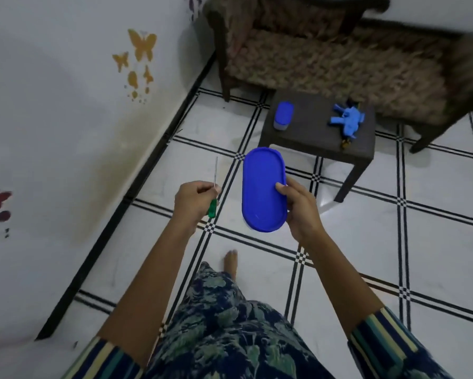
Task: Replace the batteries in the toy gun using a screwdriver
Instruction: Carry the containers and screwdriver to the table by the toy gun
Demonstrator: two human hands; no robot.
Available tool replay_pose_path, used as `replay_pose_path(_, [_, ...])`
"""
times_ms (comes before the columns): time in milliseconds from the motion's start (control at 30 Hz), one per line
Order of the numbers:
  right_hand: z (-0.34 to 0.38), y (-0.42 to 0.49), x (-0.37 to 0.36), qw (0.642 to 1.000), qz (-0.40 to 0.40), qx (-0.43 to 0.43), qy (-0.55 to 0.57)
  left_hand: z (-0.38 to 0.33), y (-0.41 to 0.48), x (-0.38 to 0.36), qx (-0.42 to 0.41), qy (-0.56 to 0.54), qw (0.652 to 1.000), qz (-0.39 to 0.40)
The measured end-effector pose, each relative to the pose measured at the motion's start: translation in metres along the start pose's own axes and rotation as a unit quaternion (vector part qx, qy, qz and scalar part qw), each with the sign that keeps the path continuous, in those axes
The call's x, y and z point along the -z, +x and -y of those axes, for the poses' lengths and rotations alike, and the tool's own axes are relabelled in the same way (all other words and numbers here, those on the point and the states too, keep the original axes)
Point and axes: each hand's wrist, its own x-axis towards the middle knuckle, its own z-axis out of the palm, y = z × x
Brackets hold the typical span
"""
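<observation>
The blue plastic toy gun (348,120) lies on the dark tabletop (311,132) ahead — untouched. Left hand (194,199) grips a green-handled screwdriver (212,198), right hand (301,209) pinches a blue oval plastic lid (261,192); both occupied, so something could slip mid-stride.

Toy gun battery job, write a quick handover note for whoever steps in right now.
Left hand: grips the green-handled screwdriver, shaft pointing up.
Right hand: holds a blue oval lid by its edge.
Blue toy gun lies on the small dark table, beside a blue-lidded container.
Done: screwdriver in hand.
Left: reach the table, unscrew the gun's battery cover, swap batteries, refasten. No batteries visible.
</observation>
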Motion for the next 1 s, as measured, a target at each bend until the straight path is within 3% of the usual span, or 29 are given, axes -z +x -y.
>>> replay_pose_path(567, [0.129, 0.299, 0.07, 0.985, -0.162, 0.002, 0.062, -0.178, 0.309, -0.21, -0.057, 0.125, 0.982, 0.132])
replay_pose_path(1000, [0.146, 0.566, 0.204, 0.962, -0.249, -0.101, 0.052, -0.201, 0.518, -0.443, -0.008, 0.252, 0.96, 0.119])
